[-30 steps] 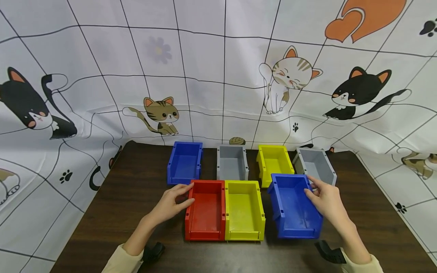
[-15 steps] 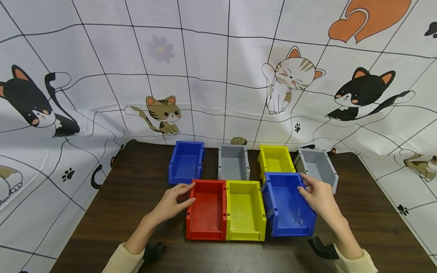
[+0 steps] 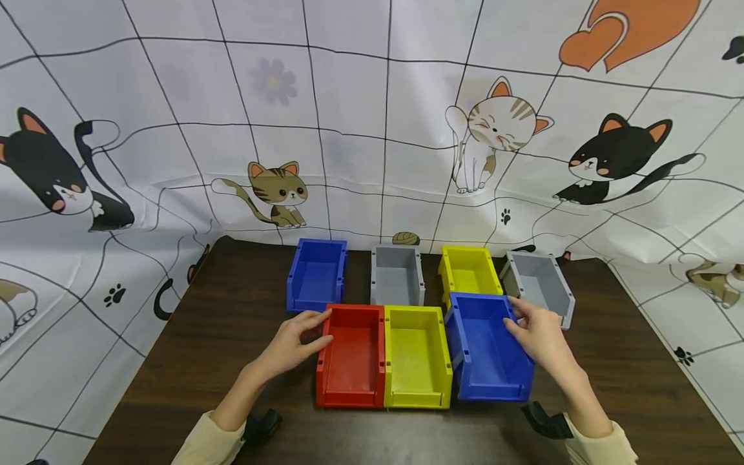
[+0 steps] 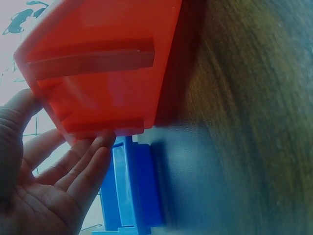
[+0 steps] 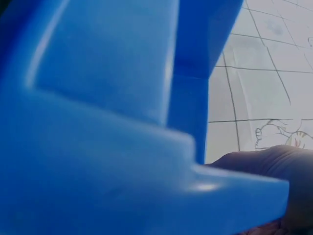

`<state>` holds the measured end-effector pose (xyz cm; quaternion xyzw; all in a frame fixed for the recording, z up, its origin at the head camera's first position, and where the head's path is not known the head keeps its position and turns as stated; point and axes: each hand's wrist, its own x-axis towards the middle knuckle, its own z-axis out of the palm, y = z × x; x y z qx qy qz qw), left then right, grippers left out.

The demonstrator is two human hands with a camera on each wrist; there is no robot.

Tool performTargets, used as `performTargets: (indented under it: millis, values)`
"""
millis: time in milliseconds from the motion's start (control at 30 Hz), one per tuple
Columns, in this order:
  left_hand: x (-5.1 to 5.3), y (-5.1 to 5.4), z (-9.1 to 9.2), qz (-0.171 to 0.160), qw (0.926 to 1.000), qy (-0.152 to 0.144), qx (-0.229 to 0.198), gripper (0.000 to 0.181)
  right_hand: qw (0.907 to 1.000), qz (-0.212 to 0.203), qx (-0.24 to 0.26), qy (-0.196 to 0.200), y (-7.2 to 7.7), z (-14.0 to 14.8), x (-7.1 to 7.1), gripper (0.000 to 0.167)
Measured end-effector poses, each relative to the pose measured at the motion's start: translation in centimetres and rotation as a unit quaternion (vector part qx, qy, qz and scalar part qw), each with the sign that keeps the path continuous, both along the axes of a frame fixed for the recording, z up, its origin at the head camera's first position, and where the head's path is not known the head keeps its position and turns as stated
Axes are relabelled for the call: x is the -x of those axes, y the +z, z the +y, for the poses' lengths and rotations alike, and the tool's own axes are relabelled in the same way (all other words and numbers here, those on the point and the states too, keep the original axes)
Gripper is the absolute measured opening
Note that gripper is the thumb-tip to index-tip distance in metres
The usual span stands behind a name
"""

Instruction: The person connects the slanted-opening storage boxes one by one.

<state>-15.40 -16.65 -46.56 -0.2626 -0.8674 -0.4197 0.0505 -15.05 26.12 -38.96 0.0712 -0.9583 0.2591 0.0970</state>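
Observation:
In the head view, my left hand point(image 3: 292, 344) holds the left side of a red storage bin point(image 3: 352, 355) near its back corner. The left wrist view has its thumb at the rim and fingertips on the outer wall of the red bin point(image 4: 98, 93). Against the red bin's right side stands a yellow storage bin point(image 3: 417, 358). My right hand point(image 3: 543, 339) grips the right rim of a blue storage bin point(image 3: 494, 352), which sits slightly askew beside the yellow one. The blue bin point(image 5: 98, 161) fills most of the right wrist view, hiding the right fingers there.
Behind stand a blue bin point(image 3: 316, 274), a grey bin point(image 3: 398, 276), a yellow bin point(image 3: 469, 271) and another grey bin point(image 3: 537, 284). All are on a dark wooden table point(image 3: 232, 310). A cat-patterned cloth point(image 3: 349, 129) hangs behind the table.
My right hand has moved the front blue bin left, closing most of the gap to the front yellow bin. The left hand and the red bin have stayed in place.

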Motion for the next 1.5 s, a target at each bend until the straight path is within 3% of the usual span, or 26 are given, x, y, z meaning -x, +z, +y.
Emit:
performTargets:
  millis: [267,433,567,700,800,900,1000,1500]
  values:
    - [0.0,0.1,0.0,0.021,0.9998,-0.003,-0.001,0.052,1.0000,0.003,-0.001,0.004,-0.3,-0.2,0.5,0.043]
    - [0.0,0.2,0.0,0.015,0.9999,-0.001,0.000,0.052,0.9999,-0.010,-0.005,0.004,-0.5,-0.2,0.4,0.043]
    - [0.0,0.1,0.0,0.015,0.9999,-0.002,-0.004,0.052,0.9988,0.042,-0.019,0.015,-0.9,-0.4,0.2,0.049]
    - [0.0,0.1,0.0,0.019,0.9998,-0.002,-0.006,0.051,0.9917,0.085,-0.058,0.077,-1.3,-1.5,0.2,0.065]
    - [0.0,0.2,-0.1,0.022,0.9997,-0.002,-0.006,0.051,0.9847,0.048,-0.086,0.143,-1.3,-2.4,0.3,0.070]
    - [0.0,0.2,-0.1,0.020,0.9998,-0.001,-0.005,0.051,0.9788,0.007,-0.109,0.174,-1.4,-3.0,0.2,0.069]
    - [0.0,0.2,-0.1,0.015,0.9999,0.001,-0.002,0.052,0.9768,-0.011,-0.117,0.179,-1.5,-3.3,0.1,0.067]
    - [0.0,0.2,0.0,0.018,0.9998,-0.003,-0.007,0.051,0.9752,-0.019,-0.127,0.181,-1.5,-3.2,0.1,0.067]
